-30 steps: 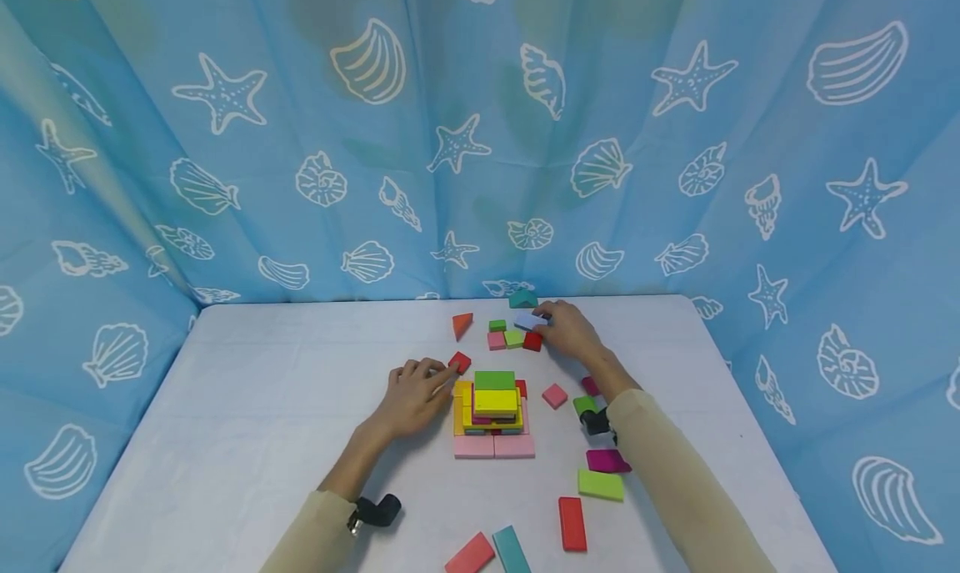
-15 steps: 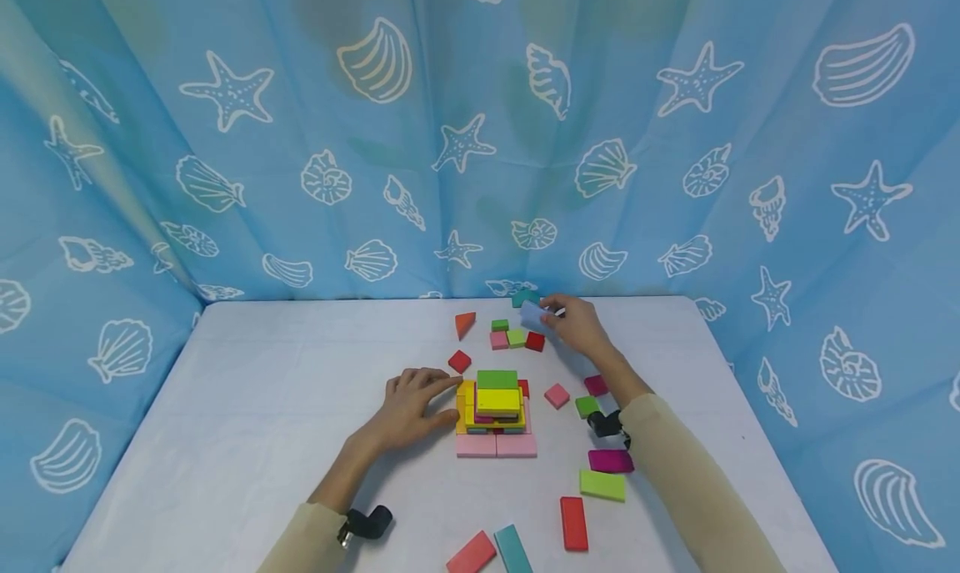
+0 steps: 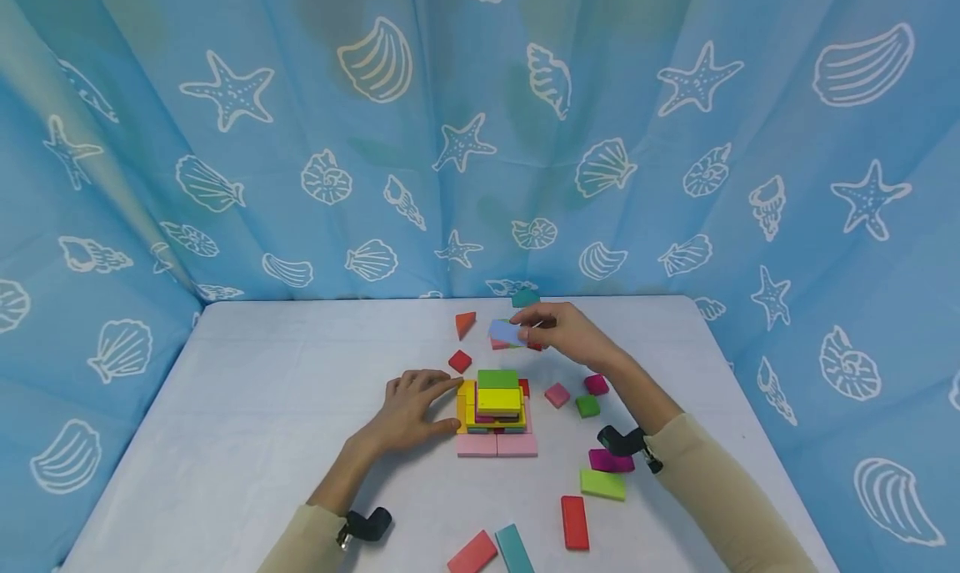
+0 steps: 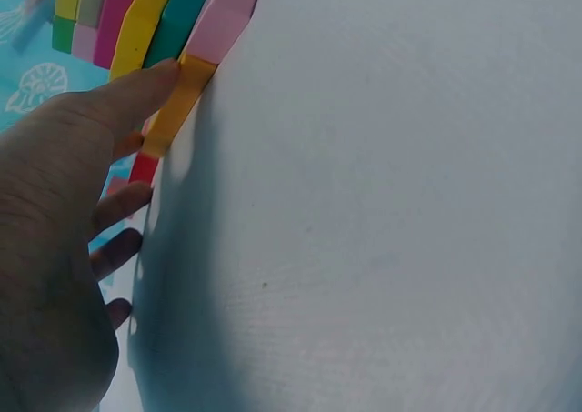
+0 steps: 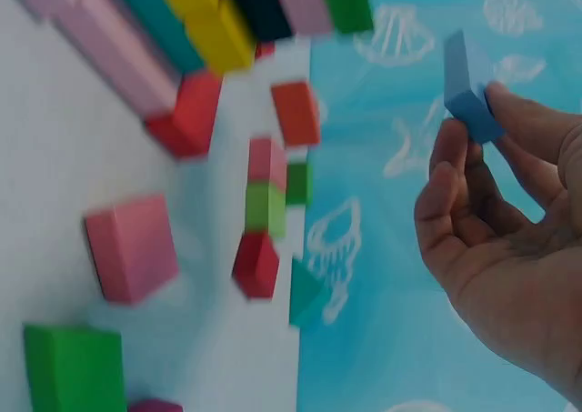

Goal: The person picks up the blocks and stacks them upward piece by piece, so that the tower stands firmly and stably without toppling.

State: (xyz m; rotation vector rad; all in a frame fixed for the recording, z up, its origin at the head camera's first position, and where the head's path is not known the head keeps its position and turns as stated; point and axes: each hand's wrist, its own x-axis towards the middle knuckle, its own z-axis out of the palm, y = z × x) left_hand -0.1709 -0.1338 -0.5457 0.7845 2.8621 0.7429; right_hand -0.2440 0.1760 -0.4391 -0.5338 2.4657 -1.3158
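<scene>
A layered stack of coloured wooden blocks [image 3: 498, 403] stands mid-table, with a green block [image 3: 497, 379] and a yellow block [image 3: 499, 400] high on it and pink blocks [image 3: 477, 446] along its near base. At its left side rests my left hand [image 3: 408, 408]; in the left wrist view the thumb [image 4: 145, 89] lies against the yellow bottom layer, fingers loosely extended. My right hand [image 3: 573, 335] pinches a light blue block [image 3: 507, 333] between thumb and fingers. In the right wrist view that blue block [image 5: 468, 98] is lifted clear of the table.
Behind the stack lie an orange triangle [image 3: 464, 325], a red block [image 3: 460, 361] and a teal triangle [image 3: 525, 298]. Small blocks, pink [image 3: 557, 395] and green [image 3: 588, 406] among them, lie right. Flat blocks, including a red one [image 3: 575, 523], lie nearer. A blue curtain [image 3: 480, 139] hangs behind.
My right hand has lifted the light blue block off the far table and carried it left and nearer, over the small blocks. My left hand's fingers have drawn back from the red block to the stack.
</scene>
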